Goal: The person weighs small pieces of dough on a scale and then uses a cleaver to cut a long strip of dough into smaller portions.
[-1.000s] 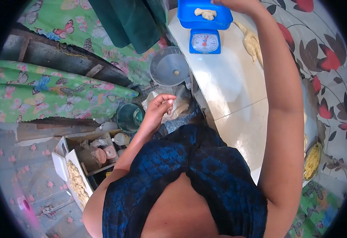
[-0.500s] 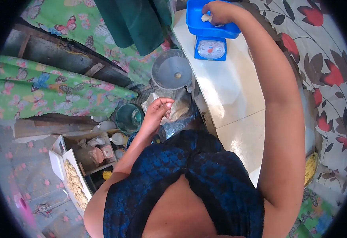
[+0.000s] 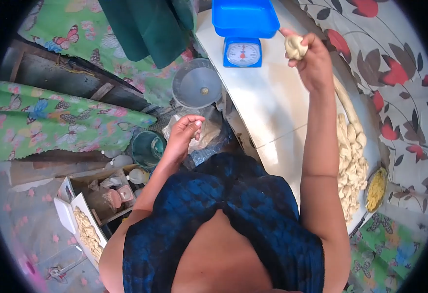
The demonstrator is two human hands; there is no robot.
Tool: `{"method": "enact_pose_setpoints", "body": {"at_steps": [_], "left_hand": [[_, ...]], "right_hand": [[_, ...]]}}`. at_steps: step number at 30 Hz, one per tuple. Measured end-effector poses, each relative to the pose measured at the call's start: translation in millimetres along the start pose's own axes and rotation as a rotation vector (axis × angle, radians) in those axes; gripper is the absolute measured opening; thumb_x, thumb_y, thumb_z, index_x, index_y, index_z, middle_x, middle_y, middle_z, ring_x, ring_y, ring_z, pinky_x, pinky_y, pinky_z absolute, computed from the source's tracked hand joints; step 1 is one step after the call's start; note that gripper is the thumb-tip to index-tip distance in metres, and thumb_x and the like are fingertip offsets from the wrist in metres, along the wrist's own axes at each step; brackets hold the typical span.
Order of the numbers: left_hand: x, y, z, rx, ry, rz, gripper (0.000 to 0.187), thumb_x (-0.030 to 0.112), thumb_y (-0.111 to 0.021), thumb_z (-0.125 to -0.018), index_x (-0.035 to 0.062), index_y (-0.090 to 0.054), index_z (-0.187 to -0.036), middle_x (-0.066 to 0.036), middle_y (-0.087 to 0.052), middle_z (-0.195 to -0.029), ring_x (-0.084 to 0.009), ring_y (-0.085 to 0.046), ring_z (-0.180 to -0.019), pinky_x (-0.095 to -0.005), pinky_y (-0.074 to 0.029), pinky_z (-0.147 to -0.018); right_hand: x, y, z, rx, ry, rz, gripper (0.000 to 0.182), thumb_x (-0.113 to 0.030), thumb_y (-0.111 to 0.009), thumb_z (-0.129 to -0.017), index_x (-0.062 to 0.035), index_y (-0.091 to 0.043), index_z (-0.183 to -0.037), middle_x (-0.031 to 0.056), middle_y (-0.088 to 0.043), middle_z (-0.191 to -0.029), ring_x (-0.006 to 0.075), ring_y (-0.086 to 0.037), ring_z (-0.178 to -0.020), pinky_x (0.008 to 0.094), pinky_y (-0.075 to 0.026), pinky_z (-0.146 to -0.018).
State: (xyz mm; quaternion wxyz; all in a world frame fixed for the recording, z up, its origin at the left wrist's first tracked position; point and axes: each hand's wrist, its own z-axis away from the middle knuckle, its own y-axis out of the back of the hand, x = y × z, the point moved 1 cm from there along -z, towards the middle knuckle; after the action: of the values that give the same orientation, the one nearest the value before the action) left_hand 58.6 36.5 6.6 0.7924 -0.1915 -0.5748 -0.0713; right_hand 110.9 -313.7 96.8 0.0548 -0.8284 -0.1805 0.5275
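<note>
My right hand [image 3: 310, 59] is raised over the white counter [image 3: 267, 102], shut on a small lump of dough [image 3: 294, 46]. Just left of it stands a blue kitchen scale [image 3: 243, 30] whose blue tray holds nothing. A long dough rope [image 3: 347, 103] and a heap of cut dough pieces [image 3: 352, 161] lie along the counter's right side, partly behind my right arm. My left hand [image 3: 183, 133] hangs off the counter's left edge, fingers curled loosely, above a plastic bag [image 3: 205, 136]. I cannot see anything held in it.
A grey round bowl [image 3: 197, 83] sits at the counter's left edge. Below are a teal bucket [image 3: 147, 148], a box of jars [image 3: 107, 193] and a white tray of dough pieces [image 3: 84, 233]. A yellow-filled dish [image 3: 376, 189] sits at the right. Floral cloth covers the wall.
My right hand lifted the dough lump out of the blue scale tray and drew it back to the right. The tray is now bare. My left hand barely moved.
</note>
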Motion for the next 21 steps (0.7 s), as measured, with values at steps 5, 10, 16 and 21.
{"method": "enact_pose_setpoints", "body": {"at_steps": [5,10,16,21], "left_hand": [[-2,-8,3,-0.070,0.029,0.017,0.017,0.013,-0.055,-0.091,0.0004,-0.059,-0.101,0.002,-0.051,-0.074,-0.0073,-0.046,-0.066,-0.0220,-0.039,-0.062],[-6,-21,11,-0.140,0.039,-0.002,0.017,0.014,-0.055,-0.091,0.0010,-0.059,-0.101,0.001,-0.050,-0.073,-0.0076,-0.046,-0.065,-0.0223,-0.039,-0.061],[-19,-23,27,-0.192,0.063,-0.024,0.018,0.015,-0.054,-0.091,0.0017,-0.059,-0.101,0.000,-0.052,-0.071,-0.0097,-0.049,-0.064,-0.0233,-0.040,-0.062],[-19,-22,30,-0.229,0.118,-0.023,0.017,0.015,-0.055,-0.090,0.0024,-0.059,-0.101,0.001,-0.052,-0.073,-0.0088,-0.048,-0.065,-0.0227,-0.039,-0.062]], "right_hand": [[10,-30,81,0.562,-0.157,-0.380,0.020,0.002,-0.049,-0.085,-0.0078,-0.049,-0.103,0.0186,-0.054,-0.119,0.0181,-0.060,-0.083,0.0312,-0.052,-0.073],[18,-36,151,0.529,-0.063,-0.039,0.025,-0.011,-0.061,-0.087,-0.0087,-0.046,-0.107,0.0184,-0.058,-0.111,0.0155,-0.061,-0.076,0.0288,-0.053,-0.066],[-9,-60,209,0.760,-0.087,0.015,0.023,-0.030,-0.047,-0.096,-0.0083,-0.042,-0.103,0.0217,-0.063,-0.098,0.0150,-0.060,-0.058,0.0256,-0.051,-0.046],[-21,-84,226,1.038,-0.078,-0.159,0.026,0.003,-0.043,-0.086,-0.0018,-0.053,-0.110,0.0249,-0.050,-0.123,0.0214,-0.064,-0.075,0.0278,-0.056,-0.067]]}}
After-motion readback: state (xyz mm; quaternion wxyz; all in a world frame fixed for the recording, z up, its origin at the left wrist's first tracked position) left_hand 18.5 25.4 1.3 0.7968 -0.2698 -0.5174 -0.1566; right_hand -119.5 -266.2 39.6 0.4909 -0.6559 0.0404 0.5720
